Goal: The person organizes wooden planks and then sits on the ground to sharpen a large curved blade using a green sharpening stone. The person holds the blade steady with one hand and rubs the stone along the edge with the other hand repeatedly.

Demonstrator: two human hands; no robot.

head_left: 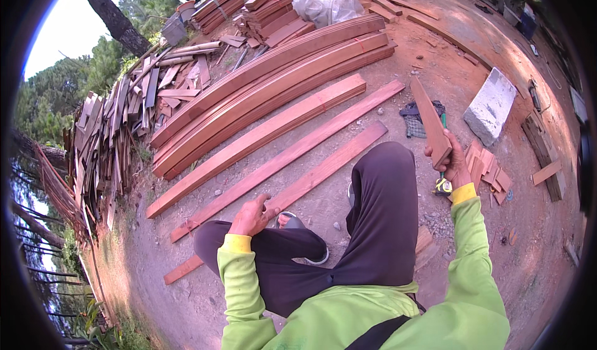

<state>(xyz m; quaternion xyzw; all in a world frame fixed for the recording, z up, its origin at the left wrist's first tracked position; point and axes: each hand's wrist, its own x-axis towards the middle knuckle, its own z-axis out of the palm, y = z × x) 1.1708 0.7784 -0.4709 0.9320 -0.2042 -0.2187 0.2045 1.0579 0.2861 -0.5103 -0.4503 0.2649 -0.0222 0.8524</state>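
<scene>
My right hand [454, 160] grips a short reddish wooden board [429, 116], raised at a slant beside my right knee. A thin green object [443, 118] shows behind the board; whether I hold it too, I cannot tell. Just below that hand is a yellow-and-black tape measure [443, 187]. My left hand [252, 216] is over my left leg, fingers apart and loosely bent, with nothing visible in them. Beyond it, long reddish planks [280, 163] lie on the dirt, one [333, 158] passing under my legs. Dark mesh fabric [413, 116] lies behind the raised board.
Stacked long boards [267, 82] lie ahead, a scrap-wood pile [106, 151] and tree [112, 17] to the left, white plastic [320, 4] behind. At right are a pale block [489, 106], small wood pieces [491, 172] and a weathered timber [541, 157] on the ground [528, 244].
</scene>
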